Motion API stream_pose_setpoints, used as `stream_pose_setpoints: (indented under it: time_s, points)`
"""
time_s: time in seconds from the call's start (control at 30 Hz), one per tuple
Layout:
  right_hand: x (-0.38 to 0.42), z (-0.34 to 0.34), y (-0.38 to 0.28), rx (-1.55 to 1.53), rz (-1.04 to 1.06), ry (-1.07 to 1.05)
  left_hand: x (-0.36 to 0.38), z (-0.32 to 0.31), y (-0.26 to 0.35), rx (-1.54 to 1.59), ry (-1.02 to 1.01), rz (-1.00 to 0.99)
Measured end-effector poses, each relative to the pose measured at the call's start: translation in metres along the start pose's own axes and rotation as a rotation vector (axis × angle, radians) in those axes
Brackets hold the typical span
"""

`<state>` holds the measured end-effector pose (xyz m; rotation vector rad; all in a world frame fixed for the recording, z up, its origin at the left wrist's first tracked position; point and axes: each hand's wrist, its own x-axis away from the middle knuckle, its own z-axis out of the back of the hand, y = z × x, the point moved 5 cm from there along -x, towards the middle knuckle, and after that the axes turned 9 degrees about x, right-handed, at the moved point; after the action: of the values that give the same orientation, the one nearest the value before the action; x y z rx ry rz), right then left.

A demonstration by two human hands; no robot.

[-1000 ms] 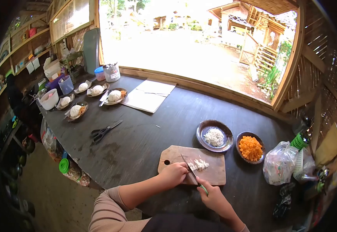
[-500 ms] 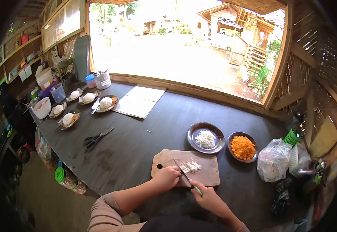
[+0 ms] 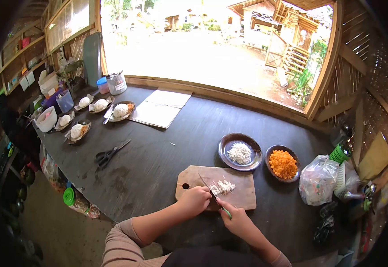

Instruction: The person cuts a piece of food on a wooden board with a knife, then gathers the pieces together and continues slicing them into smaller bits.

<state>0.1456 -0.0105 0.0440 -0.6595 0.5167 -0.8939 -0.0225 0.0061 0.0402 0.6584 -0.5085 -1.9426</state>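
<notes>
My right hand (image 3: 236, 220) is closed round the green handle of a knife (image 3: 213, 193), whose blade slants up and left over a wooden cutting board (image 3: 243, 196). Close against the blade's left side, my left hand (image 3: 195, 200) is curled with fingers down on the board; whatever is under them is hidden. Small chopped white pieces (image 3: 223, 187) lie to the right of the blade. Behind the board stands a dark plate (image 3: 223, 155) with white shreds (image 3: 240, 153), and beside it a dark bowl (image 3: 270, 172) of chopped orange food (image 3: 283, 164).
Black scissors (image 3: 108, 155) lie on the dark table (image 3: 158, 164) to the left. Several plates with white rice mounds (image 3: 121, 110) stand at the far left, near a sheet of paper (image 3: 160, 109). A filled plastic bag (image 3: 317, 180) and a green basket (image 3: 339, 154) are at right.
The view has shifted slightly, so the board and plates sit a little further right and higher. My hands keep the same hold at the knife, and the chopped pieces look slightly more spread.
</notes>
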Motion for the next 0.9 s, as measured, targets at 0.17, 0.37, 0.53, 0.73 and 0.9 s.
stream_pose_setpoints:
  time_s: [0.17, 0.37, 0.53, 0.73, 0.9]
  points:
    - [0.002, 0.011, -0.002, -0.027, -0.022, 0.016, 0.002, 0.005, 0.004, 0.000, 0.041, -0.006]
    - [0.012, 0.027, -0.016, -0.027, -0.151, -0.062, 0.002, 0.004, 0.002, 0.015, 0.017, 0.016]
    - [0.015, 0.027, -0.016, -0.030, -0.141, -0.089, 0.001, 0.001, 0.000, 0.022, 0.011, 0.024]
    - [0.016, 0.026, -0.018, -0.034, -0.116, -0.076, 0.001, 0.004, 0.001, 0.040, 0.000, 0.056]
    - [0.016, 0.025, -0.019, -0.030, -0.150, -0.099, 0.001, 0.000, 0.000, 0.027, 0.009, 0.043]
